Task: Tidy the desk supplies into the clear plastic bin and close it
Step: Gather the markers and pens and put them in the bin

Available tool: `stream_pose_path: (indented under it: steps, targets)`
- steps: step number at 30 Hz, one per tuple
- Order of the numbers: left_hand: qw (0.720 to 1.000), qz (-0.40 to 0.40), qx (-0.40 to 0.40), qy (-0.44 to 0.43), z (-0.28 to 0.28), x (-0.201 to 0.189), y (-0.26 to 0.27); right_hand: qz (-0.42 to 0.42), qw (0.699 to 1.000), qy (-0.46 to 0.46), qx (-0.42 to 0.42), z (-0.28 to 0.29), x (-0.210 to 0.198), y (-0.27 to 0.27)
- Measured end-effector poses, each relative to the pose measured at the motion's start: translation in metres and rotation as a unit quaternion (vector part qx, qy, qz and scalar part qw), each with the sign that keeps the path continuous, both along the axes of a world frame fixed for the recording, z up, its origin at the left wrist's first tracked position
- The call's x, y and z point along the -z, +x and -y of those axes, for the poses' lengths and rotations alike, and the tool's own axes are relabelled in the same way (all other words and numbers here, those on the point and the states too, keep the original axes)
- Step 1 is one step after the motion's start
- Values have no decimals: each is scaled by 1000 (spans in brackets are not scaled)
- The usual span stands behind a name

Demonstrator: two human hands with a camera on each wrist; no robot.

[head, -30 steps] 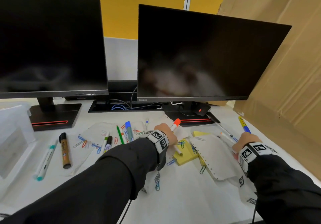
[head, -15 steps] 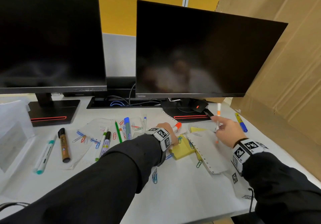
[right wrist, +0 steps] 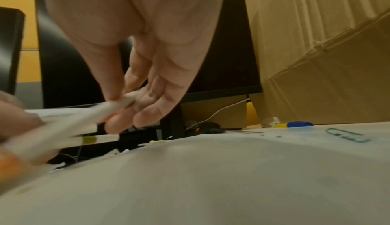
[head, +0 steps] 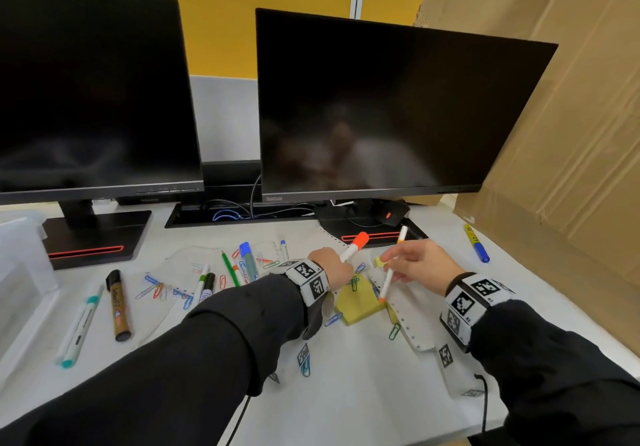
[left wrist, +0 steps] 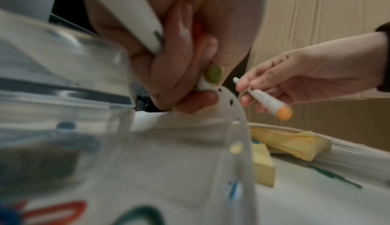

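My left hand point(head: 329, 265) point(left wrist: 179, 58) grips a white marker with an orange cap point(head: 355, 245) point(left wrist: 126, 6), and a second white pen with a green end point(left wrist: 212, 76) sits in the same fist. My right hand point(head: 419, 264) point(right wrist: 135, 85) pinches a thin white pen with orange ends point(head: 389, 272) point(left wrist: 268, 101) just right of the left hand, above yellow sticky notes point(head: 356, 300). The clear plastic bin point(head: 20, 272) stands at the far left edge. Markers point(head: 117, 305), pens point(head: 78, 328) and coloured paper clips point(head: 156, 288) lie scattered across the white desk.
Two dark monitors point(head: 381, 110) on black stands point(head: 90, 234) fill the back of the desk. A cardboard sheet point(head: 561, 134) walls off the right side, with a blue and yellow marker point(head: 476, 243) at its foot. Perforated paper strips point(head: 408, 314) lie under the hands.
My right hand picked the thin orange-tipped pen off the desk at the right and carried it left toward the left hand. The left hand kept its markers and barely moved.
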State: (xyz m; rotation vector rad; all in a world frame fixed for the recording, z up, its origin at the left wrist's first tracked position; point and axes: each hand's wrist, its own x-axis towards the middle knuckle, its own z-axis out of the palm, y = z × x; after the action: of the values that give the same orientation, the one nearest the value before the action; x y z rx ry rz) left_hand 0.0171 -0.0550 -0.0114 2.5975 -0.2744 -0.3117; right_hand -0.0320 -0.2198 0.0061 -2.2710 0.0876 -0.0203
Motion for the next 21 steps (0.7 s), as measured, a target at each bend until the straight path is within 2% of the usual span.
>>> stream_pose_path:
  steps: [3,5,8,11,14,17,19,21]
  targets:
    - [999,14,19,-39,0,-2,1,12,1000,25,3,-7,-1,2]
    - [990,6,33,-139,1,-7,-2,16,998,66,7,-8,-1,4]
    - [948,-56,65,-306,5,-15,-9,23,985,166,41,-11,-5,9]
    - [908,-141,89,-384,10,-18,-17,26,974,212,80,-19,-5,16]
    - [898,-169,75,-400,11,-11,-19,18,991,126,46,-23,-3,20]
    - [907,-158,49,-387,9,-4,-15,-36,999,29,16,-16,-4,22]
    - [919,-134,21,-369,9,-3,-11,-45,998,-17,44,-3,-5,27]
    - [932,-115,-2,-344,7,-2,-6,-30,990,-85,107,14,-4,33]
